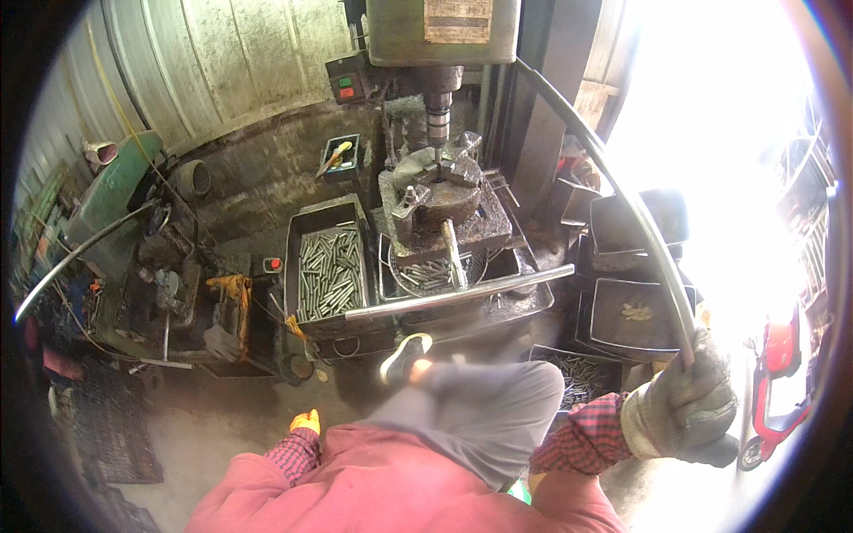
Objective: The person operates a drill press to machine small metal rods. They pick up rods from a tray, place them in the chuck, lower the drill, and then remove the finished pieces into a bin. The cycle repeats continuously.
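Observation:
My right hand, in a grey-white work glove, is wrapped round the lower end of a long metal lever. The lever curves up to the head of a drill press. My left hand wears an orange-yellow glove and hangs low beside my body; its fingers are foreshortened, and I see nothing held in it. The drill chuck points down at a round clamping fixture on the machine table. A shiny bar crosses in front of the fixture.
A metal bin of short pins stands left of the fixture. More pins lie in a tray by my knee. Dark trays stand at right. A switch box has green and red buttons. A second machine is at left, a red wheeled object far right.

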### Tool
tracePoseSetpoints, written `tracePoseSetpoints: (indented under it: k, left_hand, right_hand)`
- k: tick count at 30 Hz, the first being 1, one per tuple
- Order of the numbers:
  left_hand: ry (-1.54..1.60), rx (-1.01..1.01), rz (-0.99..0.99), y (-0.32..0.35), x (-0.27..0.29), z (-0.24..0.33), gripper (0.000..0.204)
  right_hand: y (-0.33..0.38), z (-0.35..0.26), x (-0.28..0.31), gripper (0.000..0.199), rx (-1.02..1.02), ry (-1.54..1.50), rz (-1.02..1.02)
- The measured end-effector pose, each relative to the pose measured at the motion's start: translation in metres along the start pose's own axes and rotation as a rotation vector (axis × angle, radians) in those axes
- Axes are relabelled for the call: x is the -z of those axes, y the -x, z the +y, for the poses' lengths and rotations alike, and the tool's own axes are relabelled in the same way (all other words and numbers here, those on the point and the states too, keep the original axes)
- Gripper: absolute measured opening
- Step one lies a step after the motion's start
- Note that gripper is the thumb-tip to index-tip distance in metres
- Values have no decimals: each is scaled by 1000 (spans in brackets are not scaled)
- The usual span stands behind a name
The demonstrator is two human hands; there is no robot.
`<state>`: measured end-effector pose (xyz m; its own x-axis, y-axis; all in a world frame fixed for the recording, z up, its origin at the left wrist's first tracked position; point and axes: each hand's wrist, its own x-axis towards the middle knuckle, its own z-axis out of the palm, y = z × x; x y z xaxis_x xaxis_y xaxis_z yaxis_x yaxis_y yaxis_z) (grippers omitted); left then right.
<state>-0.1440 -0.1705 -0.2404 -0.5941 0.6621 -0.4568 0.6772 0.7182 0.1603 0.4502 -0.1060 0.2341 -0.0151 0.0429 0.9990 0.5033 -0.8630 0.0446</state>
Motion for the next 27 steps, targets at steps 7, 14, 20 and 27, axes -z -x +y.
tracePoseSetpoints:
  k: [7, 14, 20, 27]
  left_hand:
    - [71, 37, 2, 6, -2, -2, 58]
    - [-40, 65, -84, -4, -7, -2, 61]
    - [60, 74, -132, -2, -18, -7, 62]
    - [41, 120, -213, -9, -28, -4, 61]
  right_hand:
    - [-19, 12, -9, 24, -3, -122, -56]
    - [-32, 8, -7, 18, -56, -534, -162]
    - [-38, 22, -24, 41, 122, -141, -75]
    - [-46, 39, -41, 38, 283, 121, 129]
